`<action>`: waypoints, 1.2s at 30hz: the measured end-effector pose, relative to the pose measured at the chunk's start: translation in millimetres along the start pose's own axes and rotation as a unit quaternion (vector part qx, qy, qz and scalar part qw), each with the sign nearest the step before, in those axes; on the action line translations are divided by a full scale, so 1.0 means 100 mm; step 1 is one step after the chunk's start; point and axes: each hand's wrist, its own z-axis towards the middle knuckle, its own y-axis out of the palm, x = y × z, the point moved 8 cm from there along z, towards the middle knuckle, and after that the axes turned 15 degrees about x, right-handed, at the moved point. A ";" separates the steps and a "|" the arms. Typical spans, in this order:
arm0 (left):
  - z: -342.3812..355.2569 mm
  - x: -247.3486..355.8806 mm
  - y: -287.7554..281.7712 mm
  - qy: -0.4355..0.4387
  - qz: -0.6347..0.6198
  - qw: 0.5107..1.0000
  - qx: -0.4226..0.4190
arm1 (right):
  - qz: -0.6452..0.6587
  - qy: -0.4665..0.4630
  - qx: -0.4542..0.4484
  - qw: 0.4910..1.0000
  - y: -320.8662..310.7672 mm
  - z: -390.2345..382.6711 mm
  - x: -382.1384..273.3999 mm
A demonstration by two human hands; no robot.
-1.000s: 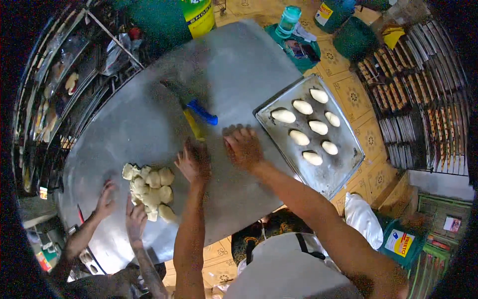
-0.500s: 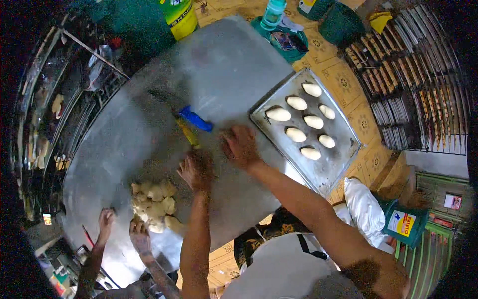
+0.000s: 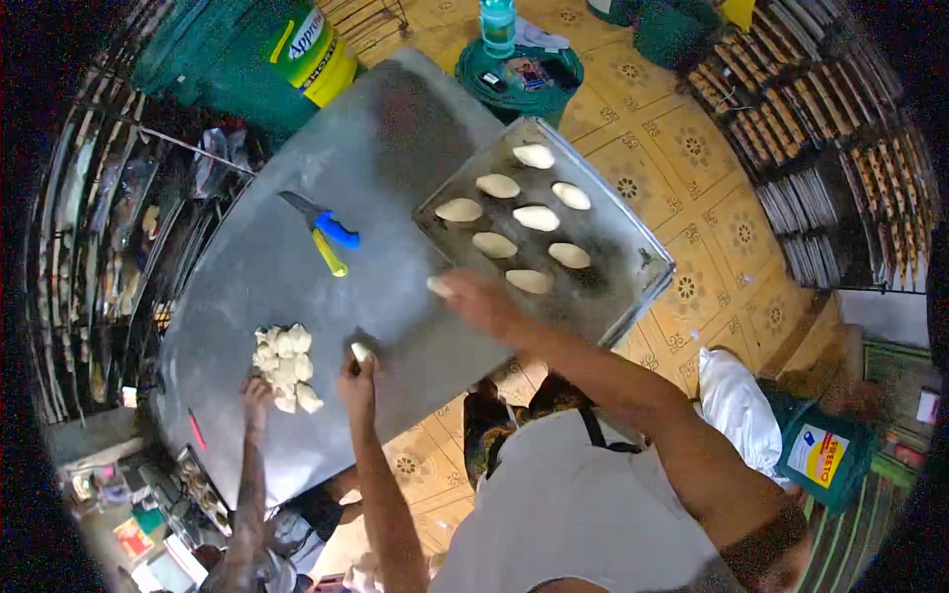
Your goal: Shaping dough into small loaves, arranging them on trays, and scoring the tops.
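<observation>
Pinched in my left hand is a small pale dough piece, above the steel table. My right hand, blurred, has its fingers closed around another dough piece just below the tray's near left side. That metal tray bears several pale oval dough pieces, spaced apart. A pile of cut dough lies left of my left hand, where a co-worker's hand touches its lower left. Two knives, blue-handled and yellow-handled, lie beyond my hands.
Racks of trays stand left and right. A green lidded bin holds a bottle and small items beyond the table. A yellow-green bucket, white sack, green container and red-handled tool are around.
The view has shifted. Dough pieces now show in both my hands. My left hand appears farther left and lower. The co-worker's hand has moved up to the pile.
</observation>
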 end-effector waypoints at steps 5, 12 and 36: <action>-1.18 0.33 0.80 -0.187 -0.267 0.945 0.004 | 0.059 -0.088 0.211 0.972 -2.07 -0.23 0.49; -1.85 1.18 2.11 -0.224 -0.386 0.885 -0.130 | -0.158 -0.119 0.172 0.965 -2.71 -0.31 1.38; -0.89 -0.33 -0.64 0.077 0.067 0.917 0.385 | -0.185 -0.209 -0.077 0.957 -0.06 -1.17 0.02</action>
